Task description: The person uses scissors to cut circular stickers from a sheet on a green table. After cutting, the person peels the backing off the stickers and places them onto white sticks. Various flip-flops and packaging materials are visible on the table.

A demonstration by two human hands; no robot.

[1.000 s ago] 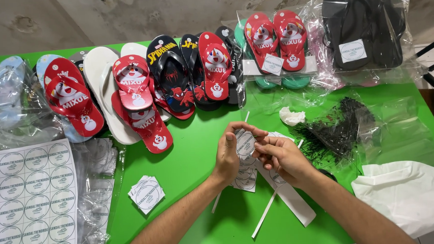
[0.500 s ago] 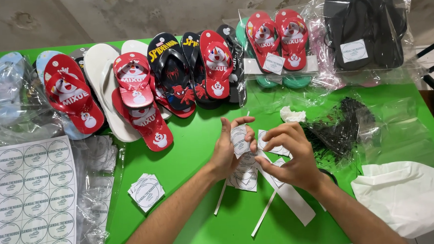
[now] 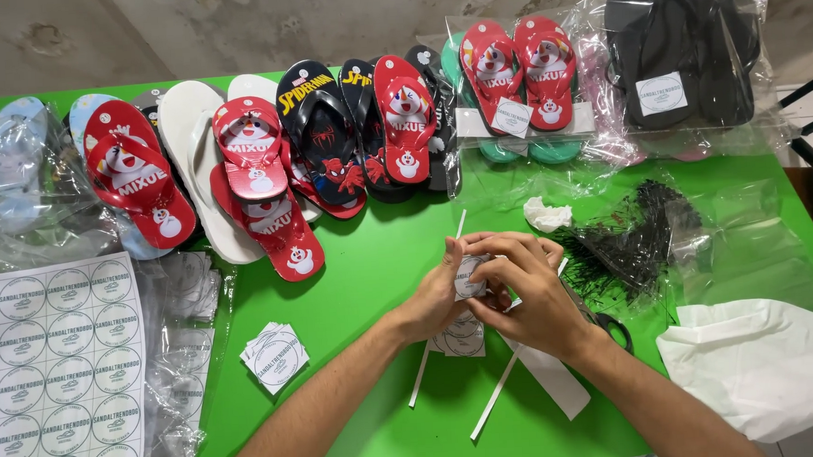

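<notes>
Sticker pinched between left hand and right hand, both closed on it.

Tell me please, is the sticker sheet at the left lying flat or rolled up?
Flat: the sticker sheet lies spread on the green table, its rows of round stickers all showing.

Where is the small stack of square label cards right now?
The stack of label cards lies on the green table, left of the left hand, beside the sticker sheet.
</notes>
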